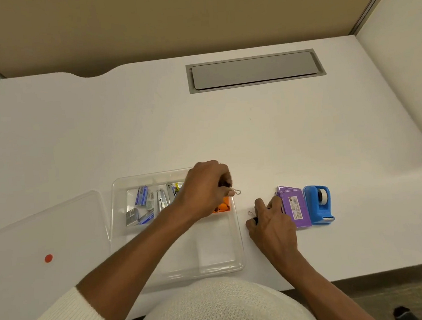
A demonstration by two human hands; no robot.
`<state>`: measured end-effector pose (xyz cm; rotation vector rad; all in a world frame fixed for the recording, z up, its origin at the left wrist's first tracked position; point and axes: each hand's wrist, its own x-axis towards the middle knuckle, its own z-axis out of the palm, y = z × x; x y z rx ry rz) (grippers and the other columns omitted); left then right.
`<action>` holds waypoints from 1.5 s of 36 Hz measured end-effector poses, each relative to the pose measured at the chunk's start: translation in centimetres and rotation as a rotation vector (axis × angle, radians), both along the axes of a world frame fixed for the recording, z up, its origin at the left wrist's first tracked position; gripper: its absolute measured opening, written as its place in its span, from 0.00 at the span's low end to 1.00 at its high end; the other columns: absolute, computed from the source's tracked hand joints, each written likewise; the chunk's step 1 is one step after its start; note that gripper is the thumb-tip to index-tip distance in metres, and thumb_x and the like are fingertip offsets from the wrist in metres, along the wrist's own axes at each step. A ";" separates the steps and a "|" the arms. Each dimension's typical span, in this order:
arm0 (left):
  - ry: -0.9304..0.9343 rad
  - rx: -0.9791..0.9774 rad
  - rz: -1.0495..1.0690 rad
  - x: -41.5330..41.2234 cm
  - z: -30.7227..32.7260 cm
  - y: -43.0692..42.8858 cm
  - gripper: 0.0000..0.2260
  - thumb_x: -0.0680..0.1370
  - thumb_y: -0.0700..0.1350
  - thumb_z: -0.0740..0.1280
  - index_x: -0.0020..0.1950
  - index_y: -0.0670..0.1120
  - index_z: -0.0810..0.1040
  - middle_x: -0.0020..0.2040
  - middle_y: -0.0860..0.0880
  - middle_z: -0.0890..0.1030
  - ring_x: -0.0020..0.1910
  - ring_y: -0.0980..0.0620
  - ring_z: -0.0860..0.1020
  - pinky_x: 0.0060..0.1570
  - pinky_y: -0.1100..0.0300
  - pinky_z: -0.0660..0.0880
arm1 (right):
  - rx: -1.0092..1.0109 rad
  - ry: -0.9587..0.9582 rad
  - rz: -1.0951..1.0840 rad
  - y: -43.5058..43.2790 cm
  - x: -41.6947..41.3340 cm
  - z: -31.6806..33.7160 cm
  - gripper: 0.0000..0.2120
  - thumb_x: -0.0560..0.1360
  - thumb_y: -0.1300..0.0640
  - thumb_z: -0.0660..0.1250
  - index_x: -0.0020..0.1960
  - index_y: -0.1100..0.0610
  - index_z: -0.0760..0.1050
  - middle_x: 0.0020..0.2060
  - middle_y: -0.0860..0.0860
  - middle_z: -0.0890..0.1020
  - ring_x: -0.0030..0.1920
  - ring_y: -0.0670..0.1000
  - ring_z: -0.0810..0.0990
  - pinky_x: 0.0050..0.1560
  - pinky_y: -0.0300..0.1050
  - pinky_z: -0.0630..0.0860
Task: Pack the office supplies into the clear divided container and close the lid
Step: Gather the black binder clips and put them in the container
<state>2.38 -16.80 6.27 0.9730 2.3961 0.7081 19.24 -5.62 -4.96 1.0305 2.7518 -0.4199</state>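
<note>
Your left hand [207, 185] pinches a binder clip [236, 191] over the clear container [179, 272] holding staple boxes [142, 204], while your right hand [271, 221] grips another clip [251, 213] on the worktop [151, 126].

The left hand [207, 185] reached forward and to the right, its forearm bare and a white sleeve pushed up near the elbow. Its fingers were curled, pinching a small clip [236, 191] at the tips. The right hand [271, 221] lay lower, palm down, fingers bent, with another clip [252, 215] gripped beside the thumb. The two hands were near each other but apart.
</note>
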 end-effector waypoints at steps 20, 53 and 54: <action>-0.179 0.099 0.717 4.8 0.3 -18.8 0.07 0.73 0.45 0.79 0.46 0.50 0.83 0.40 0.54 0.86 0.33 0.61 0.85 0.40 0.66 0.78 | -0.700 0.408 -0.357 4.0 -1.1 9.7 0.06 0.71 0.65 0.72 0.38 0.58 0.77 0.40 0.61 0.84 0.33 0.56 0.88 0.41 0.55 0.79; 0.187 -0.083 0.943 7.1 -4.9 -26.2 0.09 0.74 0.52 0.79 0.49 0.51 0.82 0.44 0.57 0.83 0.33 0.57 0.79 0.33 0.55 0.81 | -0.515 0.136 0.778 -19.1 -12.4 7.3 0.12 0.78 0.57 0.70 0.60 0.56 0.84 0.55 0.54 0.85 0.52 0.53 0.83 0.51 0.39 0.73; 0.141 -0.077 0.957 7.0 -5.0 -26.2 0.10 0.74 0.53 0.79 0.49 0.51 0.83 0.44 0.58 0.84 0.33 0.58 0.80 0.34 0.55 0.82 | -0.509 0.129 0.796 -19.2 -12.3 7.2 0.13 0.78 0.58 0.70 0.61 0.56 0.83 0.56 0.55 0.84 0.53 0.54 0.83 0.52 0.40 0.73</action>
